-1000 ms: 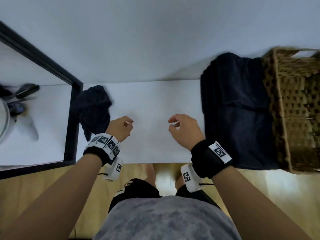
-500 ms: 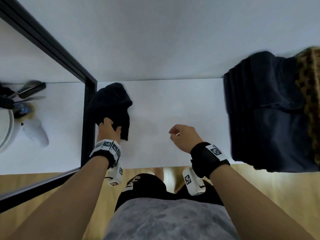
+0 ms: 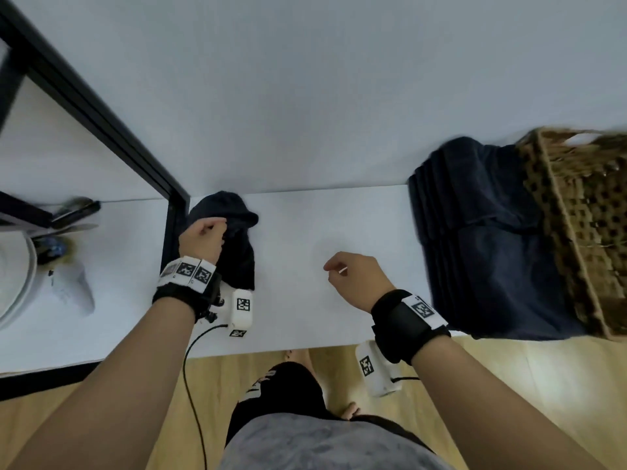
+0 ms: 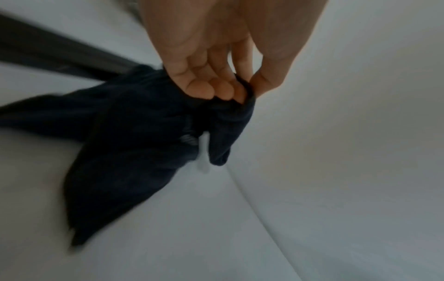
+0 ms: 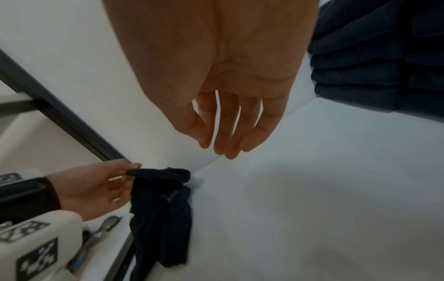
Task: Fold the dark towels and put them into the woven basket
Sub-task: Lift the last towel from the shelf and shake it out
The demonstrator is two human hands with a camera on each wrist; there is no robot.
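Note:
A crumpled dark towel (image 3: 237,239) lies at the left end of the white table (image 3: 305,307), against the black frame. My left hand (image 3: 207,235) pinches its upper edge between thumb and fingers; the left wrist view shows the pinch (image 4: 242,89) and the dark towel (image 4: 134,148) hanging below. In the right wrist view the same towel (image 5: 163,209) droops from the left hand (image 5: 108,182). My right hand (image 3: 342,269) hovers over the table's middle, fingers loosely curled and holding nothing (image 5: 223,144). Folded dark towels (image 3: 485,252) lie stacked beside the woven basket (image 3: 583,232) at the right.
A black metal frame (image 3: 112,130) runs diagonally at the left. Beyond it a white surface holds a white controller (image 3: 73,290) and a plate's rim (image 3: 23,286). A wall closes the table's far side. Wooden floor (image 3: 509,374) lies below the near edge.
My left hand reached left to the crumpled towel, took hold of its edge and now lifts it. The right hand stayed over the table's middle. The view swung left, then back right.

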